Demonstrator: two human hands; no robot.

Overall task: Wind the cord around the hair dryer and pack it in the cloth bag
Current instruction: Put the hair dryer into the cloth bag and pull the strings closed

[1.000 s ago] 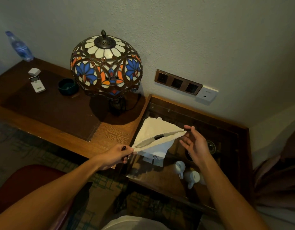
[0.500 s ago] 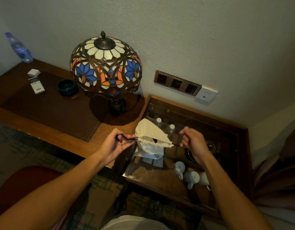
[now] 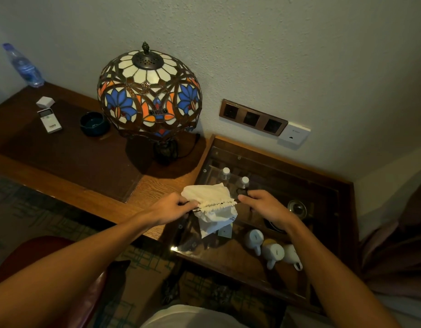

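Both forearms reach forward from the lower corners, converging over the seam between the desk (image 3: 91,185) and the glass-topped cabinet (image 3: 323,197). The left hand (image 3: 171,208) is knuckles up, fingers pinched shut on the dark drawstring at the left end of the cloth bag (image 3: 211,209) — its mouth is gathered tight. The right hand (image 3: 266,204) mirrors it, fingers closed on the drawstring's right end. The bag hangs between them, above the cabinet's front-left corner.
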